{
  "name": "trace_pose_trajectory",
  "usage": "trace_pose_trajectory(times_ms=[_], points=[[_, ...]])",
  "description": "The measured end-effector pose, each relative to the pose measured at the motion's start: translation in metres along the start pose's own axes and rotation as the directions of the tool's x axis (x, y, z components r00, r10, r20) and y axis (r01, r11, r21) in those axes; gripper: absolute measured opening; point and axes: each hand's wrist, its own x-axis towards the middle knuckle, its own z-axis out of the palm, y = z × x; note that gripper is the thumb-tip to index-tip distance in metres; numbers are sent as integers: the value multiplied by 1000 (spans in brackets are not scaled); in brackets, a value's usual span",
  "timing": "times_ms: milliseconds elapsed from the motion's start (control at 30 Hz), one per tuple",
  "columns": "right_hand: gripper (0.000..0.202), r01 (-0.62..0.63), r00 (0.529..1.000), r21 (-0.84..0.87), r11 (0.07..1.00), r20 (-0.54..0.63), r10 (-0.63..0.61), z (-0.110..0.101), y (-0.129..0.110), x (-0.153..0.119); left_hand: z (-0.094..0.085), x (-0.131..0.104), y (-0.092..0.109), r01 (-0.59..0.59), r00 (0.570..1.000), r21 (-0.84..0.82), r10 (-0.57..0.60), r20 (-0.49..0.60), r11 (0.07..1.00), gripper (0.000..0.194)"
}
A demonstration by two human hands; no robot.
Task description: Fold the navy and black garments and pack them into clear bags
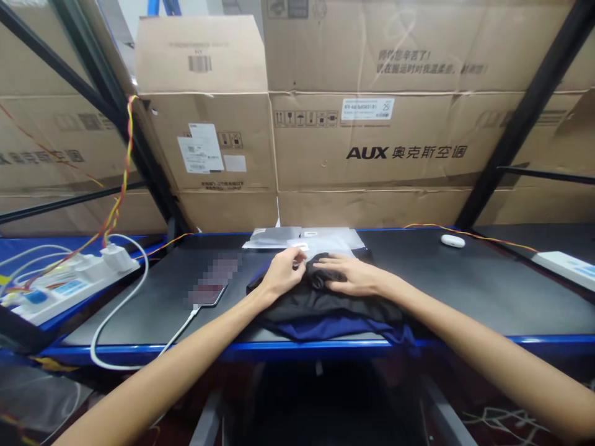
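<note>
A bunched black garment [297,303] lies on the dark tabletop in front of me, with blue cloth [325,328] showing under it along the front edge. My left hand [284,274] is at the garment's far left part, thumb and fingers pinched together. What they pinch is too small to make out; a small white label [301,246] shows just beyond the fingertips. My right hand [351,275] rests on the gathered black cloth, fingers stretched out and thumb apart. Behind the garment, flat translucent plastic bags [274,235] lie on the table.
A phone [216,296] on a white charging cable [119,303] lies to the left. Power strips stand at the left [69,285] and right [569,266]. A white oval case [452,241] sits at the back right. Cardboard [372,173] walls the back between black metal posts.
</note>
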Motion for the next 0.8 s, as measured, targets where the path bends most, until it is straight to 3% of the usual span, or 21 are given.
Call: trace_pose_trajectory(times_ms=[133, 300, 367, 467, 667, 800], points=[[46, -47, 998, -54, 997, -48, 44, -2, -7, 12, 0, 0, 0, 7, 999, -72, -4, 37, 997, 7], [37, -298, 955, -186, 936, -68, 290, 0, -14, 32, 0, 0, 3, -28, 997, -124, 36, 65, 992, 6], [39, -336, 942, -203, 920, -79, 327, 2, -16, 36, 0, 0, 3, -36, 997, -122, 44, 69, 992, 6], [43, -319, 948, -169, 932, -69, 312, 0, -16, 30, -1, 0, 3, -32, 997, -112, 40, 70, 993, 7], [65, -104, 995, 21, 994, 3, 104, -10, 2, 3, -5, 2, 4, -21, 997, -82, 27, 75, 996, 8], [60, -87, 995, -73, 993, 49, 91, -3, 5, 7, -5, 3, 3, -23, 996, -89, 31, 89, 996, 10]])
